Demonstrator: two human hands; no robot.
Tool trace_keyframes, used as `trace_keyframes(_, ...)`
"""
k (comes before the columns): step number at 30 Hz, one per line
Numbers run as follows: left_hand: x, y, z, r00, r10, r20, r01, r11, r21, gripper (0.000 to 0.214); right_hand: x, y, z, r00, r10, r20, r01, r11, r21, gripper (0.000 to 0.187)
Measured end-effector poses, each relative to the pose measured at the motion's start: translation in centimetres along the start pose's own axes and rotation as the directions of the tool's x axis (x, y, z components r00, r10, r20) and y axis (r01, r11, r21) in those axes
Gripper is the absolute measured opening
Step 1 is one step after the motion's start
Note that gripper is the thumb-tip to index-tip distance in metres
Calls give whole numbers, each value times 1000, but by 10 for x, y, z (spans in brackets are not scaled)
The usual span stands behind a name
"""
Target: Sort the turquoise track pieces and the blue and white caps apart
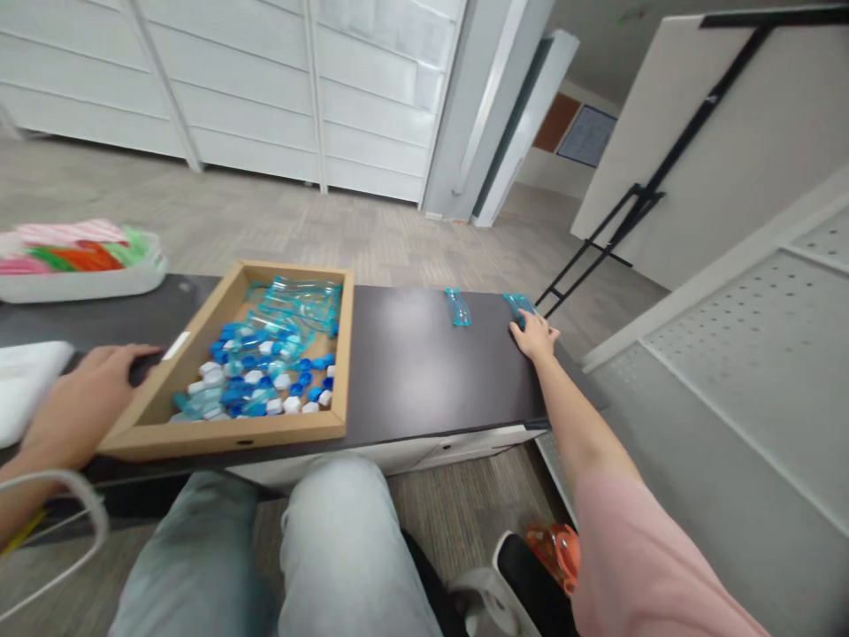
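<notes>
My right hand (534,336) reaches to the far right end of the dark tabletop, fingers closed at a clear turquoise plastic piece (518,304) lying by the edge. A similar waisted clear turquoise piece (458,307) lies to its left, apart from the hand. On the other side, my left hand (106,382) rests beside the open cardboard box (340,354), its fingers around a small black object (143,366) that I cannot make out. Inside the box are more clear turquoise pieces (298,301) at the back and several blue and white caps (282,380) in front.
A white basket (86,281) of colourful wrapped items stands at the left back. A white object (26,385) sits at the left edge, and a white cable (99,522) loops below. A grey perforated panel (743,372) rises at the right, before a board stand (637,208).
</notes>
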State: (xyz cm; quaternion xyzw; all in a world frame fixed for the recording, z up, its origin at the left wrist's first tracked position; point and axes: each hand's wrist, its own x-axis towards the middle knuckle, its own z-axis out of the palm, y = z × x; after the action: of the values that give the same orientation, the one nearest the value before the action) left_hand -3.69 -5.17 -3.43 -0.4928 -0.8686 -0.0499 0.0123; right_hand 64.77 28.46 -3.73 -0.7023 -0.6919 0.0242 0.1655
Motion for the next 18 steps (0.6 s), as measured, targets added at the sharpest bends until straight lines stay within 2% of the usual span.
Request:
trace_keyframes(1, -5, -5, 1, 1000, -20, -1, 20, 999, -38, 69, -2, -4, -2, 999, 3, -47, -4, 1000, -17, 65)
trace_keyframes(3, -10, -6, 2, 1000, 23, -10, -23, 997, -76, 65, -4, -12, -5, 992, -39, -118, 33, 998, -53, 62)
trace_keyframes(7, -8, 3, 1, 998, 10, -69, -16, 996, -91, 56, -10, -43, -7, 973, -130, -192, 126, 991, -34, 55)
trace_keyframes(10, -8, 6, 4, 995, 29, -98, -38, 995, -89, 53, -16, -86, -8, 960, -203, -194, 210, 978, 17, 52)
trace_keyframes(12, -10, 7, 5, 994, 24, -103, -34, 995, -93, 52, -23, -128, -8, 931, -330, -155, 341, 939, 48, 53)
trace_keyframes(15, -12, 8, 3, 994, 17, -108, -30, 992, -124, 50, -37, -207, -5, 817, -568, -99, 576, 813, 84, 50)
trace_keyframes(18, -14, 11, -1, 994, 14, -107, -31, 986, -161, 49, -57, -290, 4, 658, -753, -1, 747, 653, 121, 45)
